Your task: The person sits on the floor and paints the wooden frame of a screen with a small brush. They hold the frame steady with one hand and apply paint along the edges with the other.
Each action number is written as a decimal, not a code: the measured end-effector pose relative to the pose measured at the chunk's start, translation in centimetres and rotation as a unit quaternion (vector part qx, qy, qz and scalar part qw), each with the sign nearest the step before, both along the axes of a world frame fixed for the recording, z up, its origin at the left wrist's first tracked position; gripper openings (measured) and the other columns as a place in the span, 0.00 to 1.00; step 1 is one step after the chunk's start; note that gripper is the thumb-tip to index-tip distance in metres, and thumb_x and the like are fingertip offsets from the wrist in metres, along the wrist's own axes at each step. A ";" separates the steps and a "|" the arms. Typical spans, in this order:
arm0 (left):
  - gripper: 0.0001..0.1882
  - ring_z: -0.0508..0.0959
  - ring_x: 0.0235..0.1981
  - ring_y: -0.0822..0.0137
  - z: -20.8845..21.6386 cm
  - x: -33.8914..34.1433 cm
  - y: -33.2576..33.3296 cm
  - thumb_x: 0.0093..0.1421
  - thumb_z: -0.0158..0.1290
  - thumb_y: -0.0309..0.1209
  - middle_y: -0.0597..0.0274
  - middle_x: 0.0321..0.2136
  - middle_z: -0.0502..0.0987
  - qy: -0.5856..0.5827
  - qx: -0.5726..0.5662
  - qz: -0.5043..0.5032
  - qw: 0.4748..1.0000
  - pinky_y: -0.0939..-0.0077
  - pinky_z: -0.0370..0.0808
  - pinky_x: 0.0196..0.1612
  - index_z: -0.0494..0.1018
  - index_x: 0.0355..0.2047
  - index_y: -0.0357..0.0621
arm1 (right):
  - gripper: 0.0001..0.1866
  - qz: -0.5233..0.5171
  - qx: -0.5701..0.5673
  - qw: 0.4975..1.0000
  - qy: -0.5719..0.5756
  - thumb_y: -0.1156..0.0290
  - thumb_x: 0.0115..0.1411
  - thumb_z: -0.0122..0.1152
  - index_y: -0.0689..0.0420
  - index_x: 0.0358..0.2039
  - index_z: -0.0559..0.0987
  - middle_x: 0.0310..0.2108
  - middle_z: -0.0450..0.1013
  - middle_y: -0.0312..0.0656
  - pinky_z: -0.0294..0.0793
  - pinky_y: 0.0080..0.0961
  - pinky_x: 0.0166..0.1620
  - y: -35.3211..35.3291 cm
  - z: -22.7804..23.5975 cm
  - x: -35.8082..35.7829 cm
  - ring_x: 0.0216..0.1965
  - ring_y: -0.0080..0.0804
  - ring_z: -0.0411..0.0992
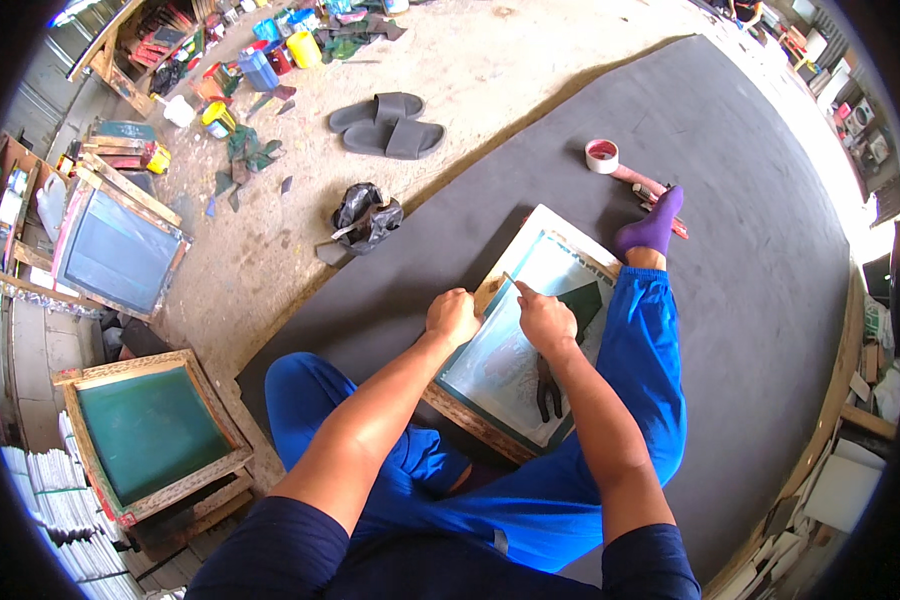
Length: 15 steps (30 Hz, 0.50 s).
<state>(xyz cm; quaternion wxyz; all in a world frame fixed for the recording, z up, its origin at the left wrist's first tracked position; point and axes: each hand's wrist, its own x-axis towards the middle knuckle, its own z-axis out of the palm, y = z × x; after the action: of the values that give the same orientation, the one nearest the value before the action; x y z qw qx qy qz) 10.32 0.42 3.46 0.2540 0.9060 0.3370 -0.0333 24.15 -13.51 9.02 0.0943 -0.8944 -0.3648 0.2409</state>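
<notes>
A wooden screen-printing frame [500, 436] with pale, translucent mesh lies on the dark surface between my blue-trousered legs. My left hand [454, 317] is closed on the frame's left side rail. My right hand [547, 320] is closed over the mesh, its fingertips near that same rail. A small thin thing shows at these fingertips, too fine to name. Pliers [548, 390] with dark handles lie on the mesh below my right wrist, partly hidden by the forearm. Beside that hand is a dark green flat piece [582, 302].
By my purple-socked foot lie a tape roll [601, 156] and a red-handled tool [678, 227]. Black sandals [400, 138], a black plastic bag [368, 217] and paint containers [305, 49] are on the floor. A green-mesh frame [235, 436] and another framed screen [175, 262] stand left.
</notes>
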 end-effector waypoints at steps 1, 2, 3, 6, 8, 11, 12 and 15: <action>0.16 0.84 0.42 0.45 0.0 0.2 -0.2 0.52 0.67 0.38 0.47 0.39 0.83 0.002 0.006 -0.002 1.000 0.53 0.81 0.49 0.84 0.35 0.38 | 0.21 0.004 -0.018 1.000 -0.008 0.55 0.73 0.51 0.35 0.65 0.75 0.44 0.82 0.54 0.82 0.51 0.48 0.3 0.0 -0.3 0.45 0.57 0.82; 0.16 0.84 0.42 0.45 0.1 0.2 -0.3 0.52 0.66 0.38 0.47 0.38 0.83 0.002 0.005 -0.003 1.000 0.53 0.81 0.49 0.84 0.35 0.38 | 0.22 0.007 -0.035 0.999 -0.017 0.55 0.73 0.50 0.36 0.65 0.75 0.44 0.82 0.54 0.82 0.51 0.48 0.3 0.0 -0.4 0.45 0.56 0.82; 0.16 0.84 0.42 0.45 0.1 0.0 -0.4 0.52 0.66 0.37 0.47 0.38 0.83 0.002 0.005 -0.004 1.000 0.53 0.81 0.49 0.84 0.35 0.38 | 0.21 -0.009 0.028 0.999 0.026 0.56 0.73 0.51 0.37 0.65 0.75 0.44 0.82 0.55 0.82 0.51 0.49 -0.2 -1.5 0.0 0.46 0.56 0.82; 0.16 0.84 0.42 0.46 0.5 0.4 -0.5 0.52 0.66 0.37 0.47 0.38 0.83 -0.003 -0.002 -0.012 1.000 0.53 0.81 0.49 0.84 0.36 0.38 | 0.21 -0.074 0.139 0.978 0.139 0.59 0.72 0.53 0.44 0.62 0.79 0.48 0.81 0.58 0.79 0.47 0.55 -1.2 -3.2 1.4 0.52 0.57 0.79; 0.17 0.84 0.43 0.46 0.3 -0.4 0.0 0.52 0.66 0.37 0.47 0.39 0.83 0.002 0.002 -0.004 1.000 0.53 0.81 0.50 0.84 0.37 0.38 | 0.20 -0.030 0.033 0.995 0.094 0.60 0.71 0.54 0.44 0.61 0.80 0.50 0.80 0.59 0.77 0.46 0.58 0.0 0.9 0.3 0.54 0.58 0.78; 0.18 0.84 0.43 0.46 0.3 0.2 -0.3 0.52 0.66 0.37 0.47 0.40 0.83 0.000 0.004 -0.006 1.000 0.53 0.81 0.51 0.84 0.39 0.39 | 0.20 -0.050 0.128 0.981 0.138 0.59 0.72 0.53 0.42 0.62 0.79 0.50 0.80 0.59 0.76 0.46 0.58 -1.2 -3.2 1.2 0.55 0.58 0.78; 0.18 0.84 0.43 0.46 0.5 0.6 -0.5 0.52 0.66 0.37 0.47 0.40 0.83 0.010 0.004 -0.008 1.000 0.54 0.81 0.51 0.84 0.40 0.39 | 0.21 -0.066 0.203 0.962 0.171 0.59 0.72 0.53 0.41 0.63 0.78 0.50 0.80 0.59 0.77 0.47 0.58 -1.8 -5.7 2.0 0.54 0.58 0.78; 0.19 0.84 0.44 0.46 0.8 0.6 -0.5 0.52 0.66 0.38 0.47 0.40 0.83 0.019 0.007 -0.006 1.000 0.54 0.81 0.51 0.84 0.41 0.39 | 0.20 -0.058 0.201 0.963 0.168 0.61 0.72 0.57 0.41 0.63 0.80 0.36 0.83 0.53 0.81 0.46 0.42 -2.0 -7.4 2.5 0.39 0.53 0.83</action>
<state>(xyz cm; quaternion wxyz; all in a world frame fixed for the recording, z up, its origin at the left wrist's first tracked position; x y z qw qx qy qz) 10.96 -0.10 4.21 0.2408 0.9091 0.3363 -0.0496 26.61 -15.56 1.65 0.3461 -0.8234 -0.3322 0.3031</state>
